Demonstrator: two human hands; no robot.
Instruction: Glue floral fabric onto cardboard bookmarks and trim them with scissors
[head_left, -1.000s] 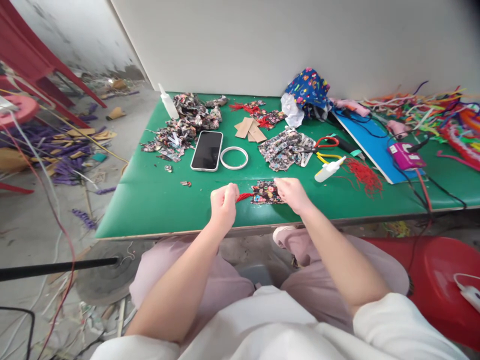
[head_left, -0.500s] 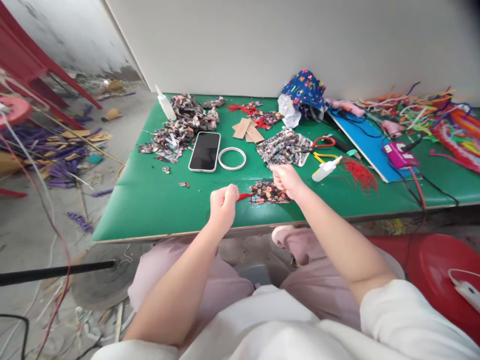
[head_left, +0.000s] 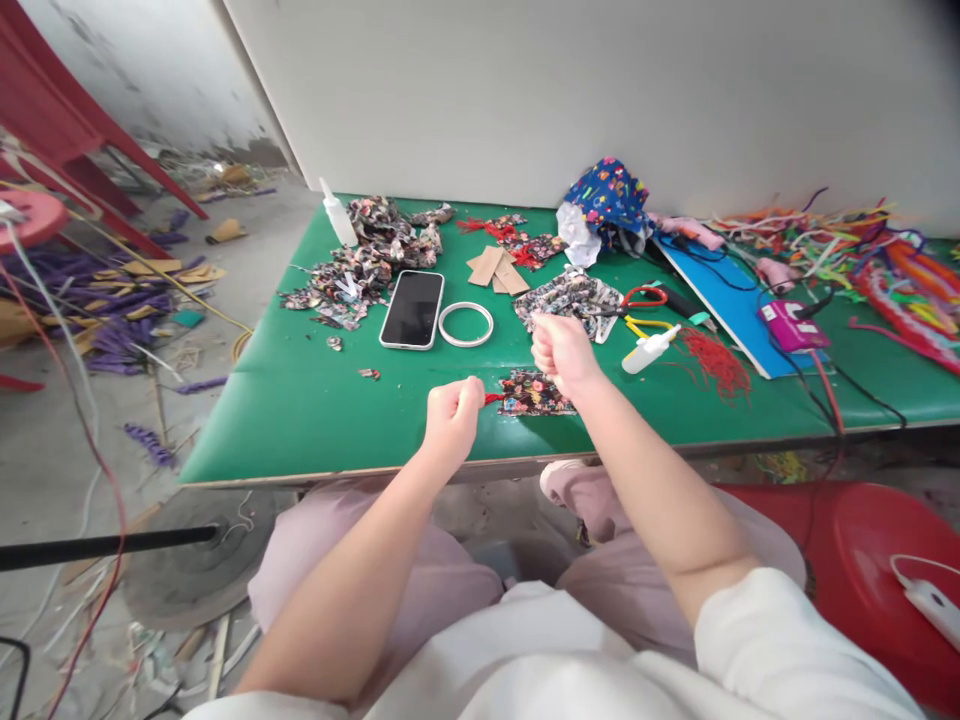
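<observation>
Tassel (head_left: 493,398) pinched in left grip (head_left: 454,418); cloth (head_left: 534,394) just rightward; right grip (head_left: 565,352) pressed together, contents unclear; counter (head_left: 307,415): room left of both, edge bodyward.

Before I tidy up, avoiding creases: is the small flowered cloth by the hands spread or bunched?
Looks spread: the cloth shows as a rough flowered rectangle on the table.

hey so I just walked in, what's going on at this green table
The person's left hand is closed around red strands running from a dark floral fabric piece on the green table. The right hand is curled into a fist by the piece's right part; whether it grips anything is hidden. A phone and a white ring lie farther back.
</observation>
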